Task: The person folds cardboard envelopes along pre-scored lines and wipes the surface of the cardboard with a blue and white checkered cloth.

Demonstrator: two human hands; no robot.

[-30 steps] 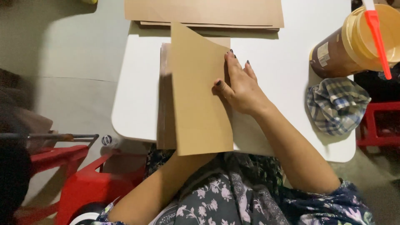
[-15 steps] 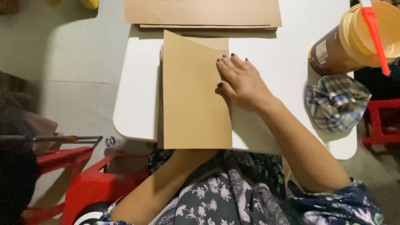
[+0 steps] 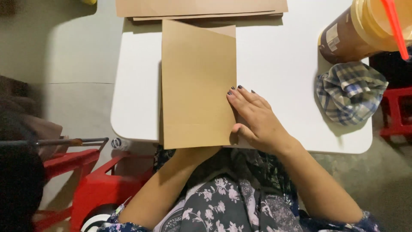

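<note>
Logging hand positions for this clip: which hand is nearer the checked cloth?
Right. The right hand lies flat on the table at the brown sheet's right edge, left of the checked cloth. The left hand is hidden under the sheet, farther away.

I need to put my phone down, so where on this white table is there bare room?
The widest bare patch of the white table lies between the brown paper sheet and the checked cloth, above the right hand. A narrower strip runs left of the sheet. The far edge, under the stacked sheets, and the jar corner are crowded.
</note>
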